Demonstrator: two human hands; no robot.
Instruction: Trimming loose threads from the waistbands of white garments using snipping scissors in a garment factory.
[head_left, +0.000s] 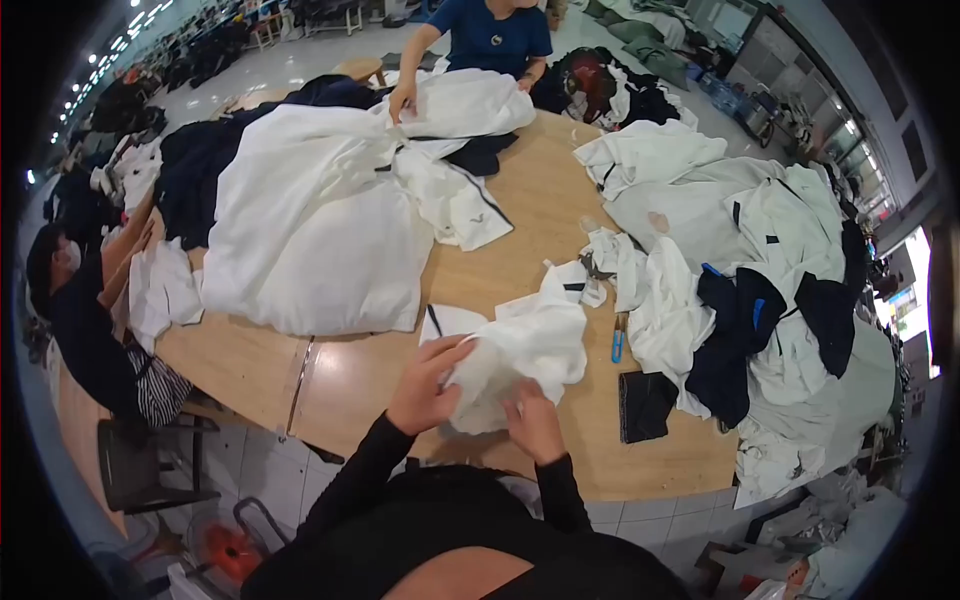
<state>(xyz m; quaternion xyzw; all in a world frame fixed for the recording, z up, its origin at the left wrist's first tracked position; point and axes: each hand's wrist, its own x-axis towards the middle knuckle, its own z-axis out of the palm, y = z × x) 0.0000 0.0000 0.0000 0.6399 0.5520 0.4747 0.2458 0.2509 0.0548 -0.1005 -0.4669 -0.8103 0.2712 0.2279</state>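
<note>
In front of me a white garment [545, 335] lies bunched over the near edge of the wooden table. My left hand [430, 385] grips its left side, the fingers curled over the cloth. On the right, my right hand [535, 418] pinches the lower part of the same garment between thumb and fingers. The cloth is crumpled, so its exact kind does not show. Just beyond my left hand, a flat white piece [455, 320] with a dark strip lies on the table.
A large white fabric pile [330, 220] covers the left of the table [520, 215]. At right lie a blue-handled tool [617, 340], a dark folded cloth [647, 405], navy pieces [735, 330] and pale garments [780, 215]. One person [490, 45] works opposite, another [90, 290] at left.
</note>
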